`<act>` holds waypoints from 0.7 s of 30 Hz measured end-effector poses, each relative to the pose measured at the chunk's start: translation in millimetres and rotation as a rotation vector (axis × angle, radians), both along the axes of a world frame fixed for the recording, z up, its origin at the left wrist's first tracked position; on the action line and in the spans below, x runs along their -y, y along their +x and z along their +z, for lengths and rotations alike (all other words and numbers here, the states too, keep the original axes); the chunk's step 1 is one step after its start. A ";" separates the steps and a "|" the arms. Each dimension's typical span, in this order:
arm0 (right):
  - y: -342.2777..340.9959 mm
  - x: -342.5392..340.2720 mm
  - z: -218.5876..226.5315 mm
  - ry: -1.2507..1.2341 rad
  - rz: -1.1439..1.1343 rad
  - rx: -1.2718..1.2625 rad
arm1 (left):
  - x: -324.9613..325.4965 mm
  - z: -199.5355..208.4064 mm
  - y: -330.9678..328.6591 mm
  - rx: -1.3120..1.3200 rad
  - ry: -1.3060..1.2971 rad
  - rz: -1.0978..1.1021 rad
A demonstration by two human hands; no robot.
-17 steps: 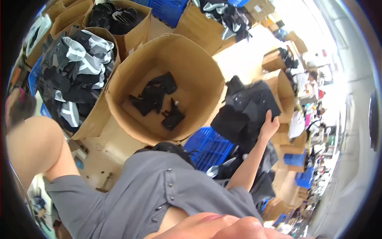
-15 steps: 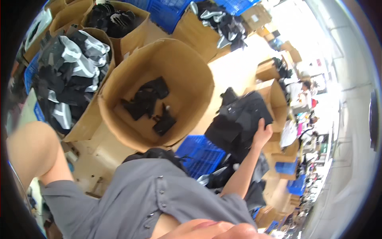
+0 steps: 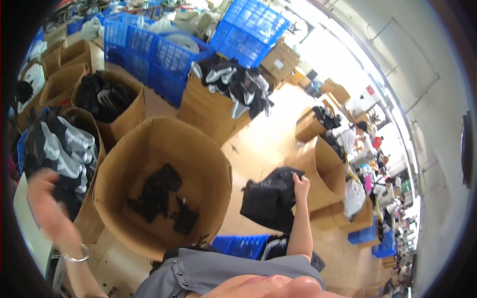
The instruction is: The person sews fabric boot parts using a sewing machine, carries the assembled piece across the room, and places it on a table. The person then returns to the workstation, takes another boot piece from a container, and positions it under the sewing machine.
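My right hand (image 3: 300, 185) grips a bunch of black garments (image 3: 271, 198) and holds it up beside a tall cardboard box (image 3: 325, 171) at the right. My left hand (image 3: 43, 198) is raised at the left, blurred, fingers apart and holding nothing, with a bracelet on its wrist. It hovers in front of a box of black and white garments (image 3: 59, 149). Between the hands stands a large round-mouthed cardboard box (image 3: 198, 149) with a few black pieces (image 3: 161, 198) lying on its bottom.
Blue plastic crates (image 3: 149, 54) stand at the back, one more (image 3: 241, 245) lies near my body. More cardboard boxes hold dark clothes (image 3: 102, 97), (image 3: 238, 84). Other people work far off at the right (image 3: 362, 136). The floor is pale wood.
The view has tilted up and away from my body. My right hand has lifted the black bundle higher toward the right box. My left hand rose and moved left.
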State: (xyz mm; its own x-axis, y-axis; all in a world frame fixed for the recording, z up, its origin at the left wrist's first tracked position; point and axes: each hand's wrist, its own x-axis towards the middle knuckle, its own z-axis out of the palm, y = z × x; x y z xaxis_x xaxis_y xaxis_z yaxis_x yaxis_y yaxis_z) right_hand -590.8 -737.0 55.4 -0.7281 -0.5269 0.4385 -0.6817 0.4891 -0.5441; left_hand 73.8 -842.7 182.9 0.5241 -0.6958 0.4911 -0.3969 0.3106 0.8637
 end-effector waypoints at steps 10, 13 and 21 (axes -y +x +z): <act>-114.6 4.0 -185.9 0.650 -0.013 0.225 | -142.4 -460.7 -108.1 0.139 0.756 -0.278; -104.6 -64.1 -235.1 0.730 -0.211 0.336 | -184.1 -499.3 -89.0 0.260 0.746 -0.346; -87.8 -72.9 -213.1 1.007 -0.088 0.296 | -154.9 -363.7 -208.6 0.318 0.963 -0.417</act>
State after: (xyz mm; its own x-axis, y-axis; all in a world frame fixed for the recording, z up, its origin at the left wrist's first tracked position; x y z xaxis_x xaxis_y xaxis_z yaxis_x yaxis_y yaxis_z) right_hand -678.6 -664.1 -157.8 -0.7882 -0.4890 -0.3737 -0.5278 0.8494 0.0019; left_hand -134.8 -687.8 -180.8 0.1041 -0.9536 -0.2825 -0.6649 -0.2780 0.6933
